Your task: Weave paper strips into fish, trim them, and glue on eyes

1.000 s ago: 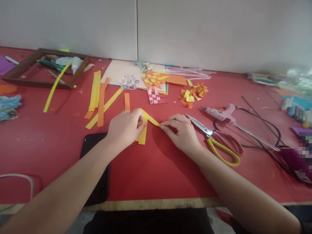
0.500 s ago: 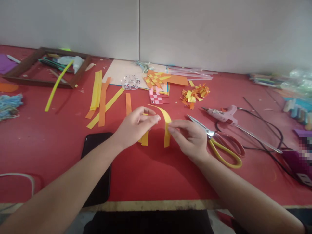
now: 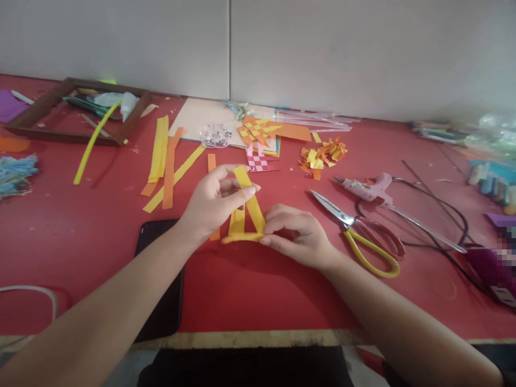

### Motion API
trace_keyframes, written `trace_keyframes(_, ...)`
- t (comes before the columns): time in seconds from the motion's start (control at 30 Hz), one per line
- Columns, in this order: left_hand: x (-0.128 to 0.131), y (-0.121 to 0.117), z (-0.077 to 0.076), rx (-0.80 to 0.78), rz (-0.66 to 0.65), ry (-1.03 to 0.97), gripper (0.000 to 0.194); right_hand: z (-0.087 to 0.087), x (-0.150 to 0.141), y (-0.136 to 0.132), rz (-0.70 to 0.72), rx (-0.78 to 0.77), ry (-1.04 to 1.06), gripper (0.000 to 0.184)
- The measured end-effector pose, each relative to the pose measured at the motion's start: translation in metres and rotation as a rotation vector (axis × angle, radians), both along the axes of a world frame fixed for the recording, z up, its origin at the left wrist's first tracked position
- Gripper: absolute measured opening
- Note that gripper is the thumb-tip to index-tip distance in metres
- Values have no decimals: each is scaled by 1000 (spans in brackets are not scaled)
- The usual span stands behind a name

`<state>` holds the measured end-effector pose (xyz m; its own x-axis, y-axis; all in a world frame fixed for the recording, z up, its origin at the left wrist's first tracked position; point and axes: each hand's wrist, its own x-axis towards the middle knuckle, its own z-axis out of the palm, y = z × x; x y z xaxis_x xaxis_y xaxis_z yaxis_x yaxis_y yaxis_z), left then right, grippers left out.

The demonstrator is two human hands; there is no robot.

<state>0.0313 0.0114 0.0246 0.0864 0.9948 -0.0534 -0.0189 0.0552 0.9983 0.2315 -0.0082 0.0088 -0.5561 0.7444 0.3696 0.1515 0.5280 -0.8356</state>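
A yellow paper strip (image 3: pixel 253 208) is bent at an angle between my two hands, over the red table. My left hand (image 3: pixel 217 196) pinches its upper part between thumb and fingers. At the bend, the fingertips of my right hand (image 3: pixel 296 234) are closed on the strip, and its other end points left. Beneath lie more yellow strips (image 3: pixel 237 220) and an orange strip (image 3: pixel 212 163), partly hidden by my left hand. Just behind my hands is a pink-and-red woven paper fish (image 3: pixel 260 161). Scissors (image 3: pixel 350 221) with red and yellow handles lie right of my right hand.
A pink glue gun (image 3: pixel 373 191) with its cord lies at right. Paper scraps (image 3: pixel 322 156) are heaped behind the scissors. An orange-and-yellow woven piece (image 3: pixel 258 130) and googly eyes (image 3: pixel 216 135) sit farther back. At left are a black phone (image 3: pixel 159 285), loose strips (image 3: pixel 159 150) and a wooden frame (image 3: pixel 64 137).
The yellow strip, earlier curved and hanging from my right hand, is now bent and gripped by both hands. My right hand moved left and down; my left hand closed on the strip.
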Motion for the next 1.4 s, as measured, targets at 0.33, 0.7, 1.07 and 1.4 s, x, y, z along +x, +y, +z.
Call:
trace_keyframes(0.33, 3, -2, 0, -84, -124, -38, 26, -3, 0, 1, -196, -414, 172, 30)
trace_keyframes(0.7, 1, -6, 2, 28, -118, 104, 29, -3, -1, 4, -273, -412, 132, 27)
trace_keyframes(1.07, 2, -3, 0, 64, 6, 58, 21, -11, -2, 6, -368, -428, 369, 27)
trace_keyframes(1.4, -1, 1, -2, 40, 89, 0, 24, -16, 0, 15, -480, -466, 480, 29)
